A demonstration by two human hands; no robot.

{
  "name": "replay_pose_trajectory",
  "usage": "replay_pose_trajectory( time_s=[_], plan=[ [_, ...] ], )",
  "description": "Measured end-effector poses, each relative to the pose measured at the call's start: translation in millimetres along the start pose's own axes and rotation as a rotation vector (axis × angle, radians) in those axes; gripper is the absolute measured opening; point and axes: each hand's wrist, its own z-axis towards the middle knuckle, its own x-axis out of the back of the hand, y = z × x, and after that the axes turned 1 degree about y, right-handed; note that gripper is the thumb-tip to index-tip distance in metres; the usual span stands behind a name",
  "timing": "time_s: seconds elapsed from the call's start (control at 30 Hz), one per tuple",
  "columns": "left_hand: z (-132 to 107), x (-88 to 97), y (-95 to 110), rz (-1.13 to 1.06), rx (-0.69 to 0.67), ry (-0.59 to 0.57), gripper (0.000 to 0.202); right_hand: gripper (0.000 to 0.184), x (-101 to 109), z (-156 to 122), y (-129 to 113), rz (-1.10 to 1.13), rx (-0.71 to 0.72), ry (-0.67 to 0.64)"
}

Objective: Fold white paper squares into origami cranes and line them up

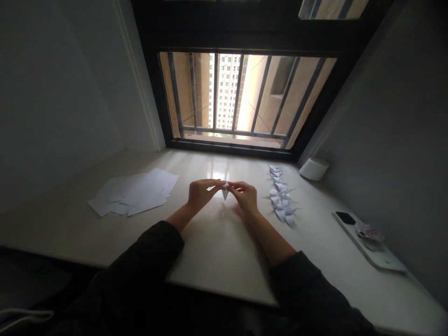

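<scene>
My left hand [200, 192] and my right hand [247, 195] meet above the middle of the pale table [217, 247]. Both pinch a small folded piece of white paper [225, 190] between their fingertips, held a little above the tabletop. To the left lies a loose pile of white paper sheets [135, 192]. To the right, a row of several folded white paper cranes [282, 196] runs from near the window toward me.
A barred window [241, 100] stands behind the table. A small white round object [314, 168] sits at the back right corner. Along the right edge lies a white tray or tablet with a phone [346, 218] and a small item [369, 232] on it. Walls close both sides.
</scene>
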Motion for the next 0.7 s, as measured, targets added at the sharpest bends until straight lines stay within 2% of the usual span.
replay_pose_trajectory(
  time_s=[0.27,0.5,0.7],
  plan=[
    [-1,-1.3,2,-0.019,0.002,0.025,0.016,0.027,-1,2,5,0.008,-0.069,0.003],
    [-1,2.4,11,-0.071,0.071,-0.078,0.023,0.023,-2,1,5,0.048,-0.008,0.0],
    [-1,2.5,11,-0.131,0.117,-0.056,0.017,0.024,-3,1,2,0.089,-0.009,0.0]
  ],
)
